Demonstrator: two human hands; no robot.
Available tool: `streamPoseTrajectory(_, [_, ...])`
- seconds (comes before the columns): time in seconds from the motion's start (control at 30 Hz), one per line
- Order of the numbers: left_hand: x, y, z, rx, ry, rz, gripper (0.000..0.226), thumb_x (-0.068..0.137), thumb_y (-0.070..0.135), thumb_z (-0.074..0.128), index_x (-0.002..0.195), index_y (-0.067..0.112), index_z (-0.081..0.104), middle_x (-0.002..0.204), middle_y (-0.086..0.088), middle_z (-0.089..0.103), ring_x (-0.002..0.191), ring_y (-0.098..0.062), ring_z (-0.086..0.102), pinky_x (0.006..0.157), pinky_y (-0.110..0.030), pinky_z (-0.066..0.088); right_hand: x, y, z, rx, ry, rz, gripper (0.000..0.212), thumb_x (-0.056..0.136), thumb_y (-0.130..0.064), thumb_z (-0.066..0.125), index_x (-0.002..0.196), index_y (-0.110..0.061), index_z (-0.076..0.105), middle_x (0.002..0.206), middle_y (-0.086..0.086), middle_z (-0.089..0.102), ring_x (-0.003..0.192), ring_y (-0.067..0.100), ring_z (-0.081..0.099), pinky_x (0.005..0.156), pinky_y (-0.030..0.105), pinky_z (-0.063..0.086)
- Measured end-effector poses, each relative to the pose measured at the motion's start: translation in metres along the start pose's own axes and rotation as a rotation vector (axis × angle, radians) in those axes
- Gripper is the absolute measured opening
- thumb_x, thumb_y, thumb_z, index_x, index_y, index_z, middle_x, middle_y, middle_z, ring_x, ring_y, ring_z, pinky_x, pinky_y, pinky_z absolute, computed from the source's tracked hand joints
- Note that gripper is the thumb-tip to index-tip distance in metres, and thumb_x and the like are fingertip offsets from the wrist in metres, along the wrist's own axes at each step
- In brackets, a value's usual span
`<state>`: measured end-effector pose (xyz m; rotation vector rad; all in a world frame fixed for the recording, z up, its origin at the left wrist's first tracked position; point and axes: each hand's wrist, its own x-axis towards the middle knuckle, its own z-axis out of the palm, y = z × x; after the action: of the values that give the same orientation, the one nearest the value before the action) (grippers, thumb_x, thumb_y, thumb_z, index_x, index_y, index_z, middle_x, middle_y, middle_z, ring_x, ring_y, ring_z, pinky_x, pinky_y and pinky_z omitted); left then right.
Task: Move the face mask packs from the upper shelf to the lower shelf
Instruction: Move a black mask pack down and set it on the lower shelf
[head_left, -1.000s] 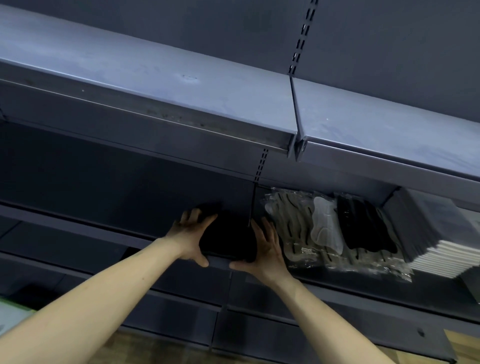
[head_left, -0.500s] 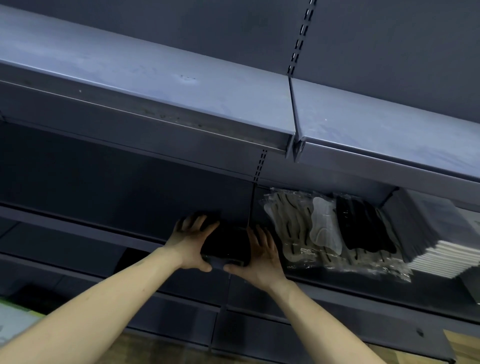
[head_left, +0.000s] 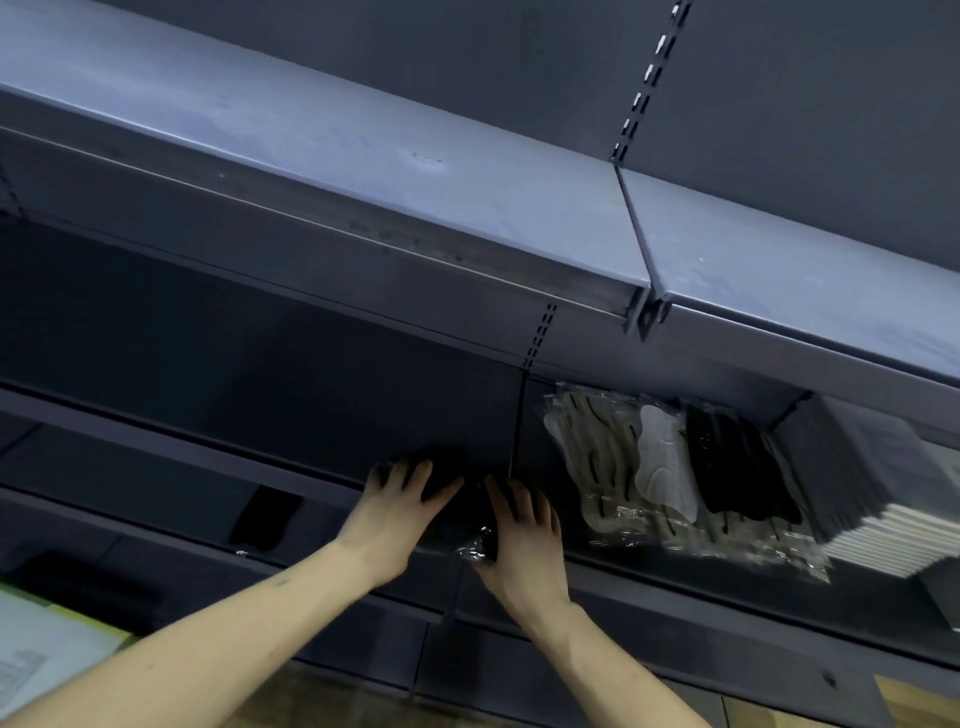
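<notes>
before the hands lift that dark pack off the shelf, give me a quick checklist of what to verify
1. Left hand on the dark pack: ok, fingers spread over its top left.
2. Right hand on the pack: ok, fingers on its right side, thumb by the crinkled wrap.
3. Firm grip underneath: cannot tell, the pack is dark and the hands cover it.
4. Clear of the neighbouring hanging packs: ok, a gap shows right of the right hand.
5. Room on the lower shelf: ok, one dark pack lies there, bare shelf beside it.
</notes>
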<state>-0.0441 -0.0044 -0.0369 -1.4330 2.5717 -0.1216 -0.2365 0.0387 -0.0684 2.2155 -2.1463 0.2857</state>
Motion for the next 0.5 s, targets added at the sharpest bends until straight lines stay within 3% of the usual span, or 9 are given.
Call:
streamPoseTrajectory(0.1, [-0.009,0.001,0.004,0.033,0.067,0.014,0.106,0.085,0.018,0.067,0.156,0.029,-0.011,0.158,-0.018,0.012,0.14,-0.043,0.022,0.116,-0.056,0.022,-0.014,-0.01,-0.005,0.013,0.007,0.006,0.09,0.067,-0.042,0.077,0.148,-0.024,0.041,0.135,0.011,0.055,0.12,0.039,0.053,0.097,0.052,0.051])
streamPoseTrajectory(0.3, [-0.009,-0.009,0.011,-0.023,0.134,-0.007,0.071,0.102,0.019,0.039,0.158,0.02,-0.004,0.158,-0.02,0.025,0.144,-0.044,0.021,0.115,-0.064,0.014,-0.014,-0.022,-0.015,-0.062,0.002,0.07,0.081,0.064,-0.009,0.069,0.143,-0.01,0.049,0.123,0.014,0.066,0.108,0.036,0.064,0.089,0.048,0.056])
streamPoseTrajectory(0.4, [-0.013,-0.022,0.016,-0.072,0.155,-0.053,0.068,0.101,0.018,0.038,0.158,0.022,0.001,0.158,-0.021,0.024,0.144,-0.042,0.022,0.114,-0.061,0.019,-0.012,-0.037,-0.017,-0.155,0.018,0.143,0.062,0.066,-0.006,0.056,0.128,0.0,0.055,0.119,0.02,0.066,0.117,0.039,0.061,0.096,0.056,0.05])
streamPoseTrajectory(0.5, [-0.033,-0.031,0.024,-0.116,0.208,-0.095,0.071,0.099,0.019,0.044,0.158,0.023,0.006,0.158,-0.023,0.026,0.142,-0.042,0.027,0.112,-0.059,0.027,-0.019,-0.058,-0.021,-0.223,0.015,0.083,0.053,0.066,-0.003,0.06,0.119,-0.005,0.06,0.118,0.015,0.066,0.123,0.037,0.057,0.1,0.061,0.044])
